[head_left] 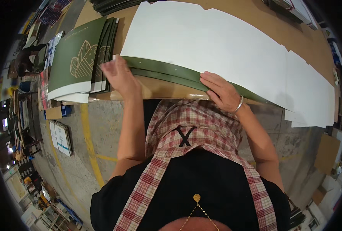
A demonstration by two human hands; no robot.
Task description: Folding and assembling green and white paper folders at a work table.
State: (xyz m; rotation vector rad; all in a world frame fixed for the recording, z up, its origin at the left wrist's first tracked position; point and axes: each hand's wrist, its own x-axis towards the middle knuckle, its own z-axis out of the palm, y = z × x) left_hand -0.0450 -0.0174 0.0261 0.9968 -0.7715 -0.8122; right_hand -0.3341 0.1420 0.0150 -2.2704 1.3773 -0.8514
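A long sheet of white card with notched edges lies across the table, its near edge turned up as a green folded strip. My right hand, with a silver bangle at the wrist, rests on this strip, fingers stretched along it and thumb beneath. At the strip's left end is my left hand; its fingertips are blurred but look apart, with nothing visible in them. Just left of that hand lies a stack of green printed card pieces with gold line drawings and white lower edges.
Brown board covers the table, whose front edge is close to my checked apron. More dark sheets are stacked at the far left. Further white card reaches past the right front edge. A white bundle lies on the floor.
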